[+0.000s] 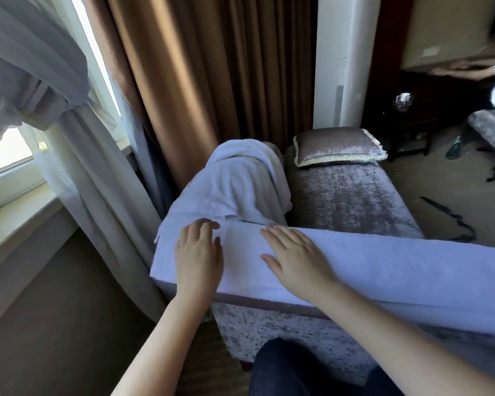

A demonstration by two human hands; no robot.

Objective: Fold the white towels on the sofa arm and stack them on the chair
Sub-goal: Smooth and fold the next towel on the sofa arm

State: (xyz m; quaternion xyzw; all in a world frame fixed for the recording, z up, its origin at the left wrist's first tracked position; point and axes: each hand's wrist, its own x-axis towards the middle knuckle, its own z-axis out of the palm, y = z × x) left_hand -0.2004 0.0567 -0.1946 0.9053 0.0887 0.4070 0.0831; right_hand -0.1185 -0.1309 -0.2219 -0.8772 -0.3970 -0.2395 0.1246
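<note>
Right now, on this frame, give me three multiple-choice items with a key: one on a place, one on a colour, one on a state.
1. Where does the cushion lie?
A. on the floor
B. on the sofa seat
C. on the windowsill

2. What colour is the heavy curtain behind the sofa?
A. green
B. red
C. brown

3. How do the left hand and right hand meet the long towel?
A. both flat, fingers straight
B. both clenched into fists
C. one lifted clear of it

Key: 1 B, it lies at the seat's far end; 2 C, its folds are plainly brown; 3 A, both palms lie on the towel.
</note>
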